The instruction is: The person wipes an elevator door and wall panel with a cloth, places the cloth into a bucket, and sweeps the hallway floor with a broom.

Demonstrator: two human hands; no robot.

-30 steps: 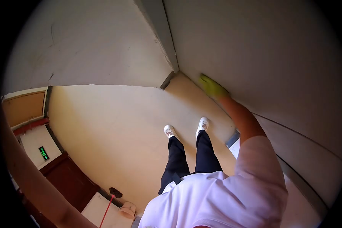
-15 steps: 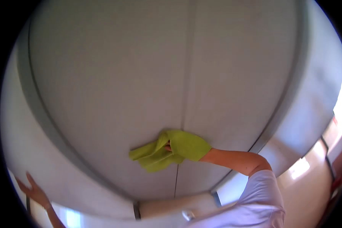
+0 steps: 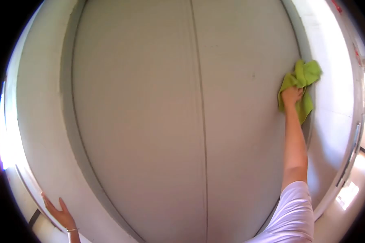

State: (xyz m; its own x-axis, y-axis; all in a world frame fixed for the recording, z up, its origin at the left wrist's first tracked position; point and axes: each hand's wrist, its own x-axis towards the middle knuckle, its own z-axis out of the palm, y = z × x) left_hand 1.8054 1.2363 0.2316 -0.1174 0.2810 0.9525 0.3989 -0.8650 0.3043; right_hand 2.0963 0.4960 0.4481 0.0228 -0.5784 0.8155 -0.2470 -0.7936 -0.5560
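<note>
Right hand gripped green cloth at right edge of grey two-panel door. Left hand was open, splayed, before pale wall.

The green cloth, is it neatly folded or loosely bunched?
Loosely bunched: the green cloth is crumpled in the right hand, with rumpled fabric above the fingers and a loose corner hanging below.

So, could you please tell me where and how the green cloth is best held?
Probably take the green cloth by its gathered middle, coming from below, as the right grip does: the fabric bunches there, giving folds to close on, while its ends spread above and below.
</note>
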